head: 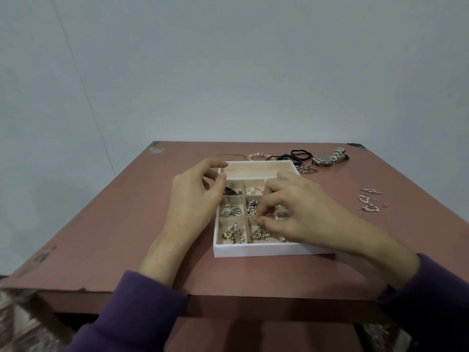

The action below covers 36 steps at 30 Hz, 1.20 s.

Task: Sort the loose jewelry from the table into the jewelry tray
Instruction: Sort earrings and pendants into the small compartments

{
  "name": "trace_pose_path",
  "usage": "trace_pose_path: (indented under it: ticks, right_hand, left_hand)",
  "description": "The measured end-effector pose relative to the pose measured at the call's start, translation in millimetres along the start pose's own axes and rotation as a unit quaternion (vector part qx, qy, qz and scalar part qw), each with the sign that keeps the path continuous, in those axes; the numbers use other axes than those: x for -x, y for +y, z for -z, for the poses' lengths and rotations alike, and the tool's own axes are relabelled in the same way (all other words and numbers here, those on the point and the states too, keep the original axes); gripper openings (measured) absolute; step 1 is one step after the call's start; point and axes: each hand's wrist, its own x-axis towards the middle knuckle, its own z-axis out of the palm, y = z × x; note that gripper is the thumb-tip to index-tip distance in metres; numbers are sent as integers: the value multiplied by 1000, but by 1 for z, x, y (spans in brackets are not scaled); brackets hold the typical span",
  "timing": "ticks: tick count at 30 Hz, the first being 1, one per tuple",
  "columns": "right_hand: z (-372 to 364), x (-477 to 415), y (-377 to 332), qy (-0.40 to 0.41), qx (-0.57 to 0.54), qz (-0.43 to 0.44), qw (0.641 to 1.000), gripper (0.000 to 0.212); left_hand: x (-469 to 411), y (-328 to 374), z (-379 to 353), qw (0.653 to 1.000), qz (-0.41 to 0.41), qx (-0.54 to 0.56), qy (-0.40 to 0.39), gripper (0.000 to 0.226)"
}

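The right hand (299, 212) is hovering over the white jewelry tray (266, 250), thumb and forefinger pinching together just above a silver piece (260, 234) in the near middle compartment; whether they are gripping it cannot be told. The left hand (195, 196) is resting loosely curled, holding nothing, at the tray's left wall. The tray is sitting mid-surface (114, 237), its beige compartments holding silvery pieces, while bracelets (291, 156), a watch (328, 157) and loose earrings (368, 201) are lying outside it.

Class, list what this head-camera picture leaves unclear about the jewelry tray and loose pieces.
Head view: right column of the jewelry tray, covered by the right hand.
Head view: whether its fingertips pinch anything; too small.
Head view: loose silver pieces on the table, right side; too small to identify.
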Motion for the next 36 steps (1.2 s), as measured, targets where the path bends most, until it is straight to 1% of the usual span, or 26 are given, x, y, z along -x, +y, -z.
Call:
trace_pose_path:
  ticks: [4,7,9,11,14,16,19,23,26,28,31,34,36]
  right_hand:
    - [-1,-1,3,-3,5,43,999,10]
    - [-1,-2,4,-8,11,57,998,10]
    - [0,-2,6,-10,-8,44,999,10]
    - [2,-1,8,-15,-52,21,998,10]
    - [12,6,14,13,-121,-13,993,10]
    - [24,17,25,34,-151,-57,986,14]
    - [43,41,54,70,-168,-127,975,21]
    - [58,70,110,129,-146,-237,952,32]
    - [58,82,135,151,-130,-299,933,35]
    - [54,86,139,153,-142,-319,925,30]
    - [48,85,143,128,-117,-309,935,29]
    - [46,84,152,132,-89,-312,937,27]
    - [45,84,154,142,-75,-319,934,28]
  left_hand:
    - [0,-1,-1,1000,-2,-3,2,15]
    - [1,0,-1,1000,-10,-7,-1,14]
    - [2,2,0,1000,-15,2,-1,14]
    - [4,7,1,1000,-14,13,1,14]
    - [3,21,2,999,-28,16,-10,15]
    - [1,37,0,998,-46,5,-47,16]
    - [-1,66,-14,989,-79,-17,-121,16]
    - [1,106,-56,967,-128,-44,-217,22]
    - [0,123,-95,950,-135,-72,-273,26]
    - [0,127,-117,940,-128,-88,-303,27]
    - [-2,129,-139,929,-116,-122,-330,22]
    - [-3,128,-150,928,-93,-134,-335,13]
    - [-1,128,-156,928,-76,-134,-341,20]
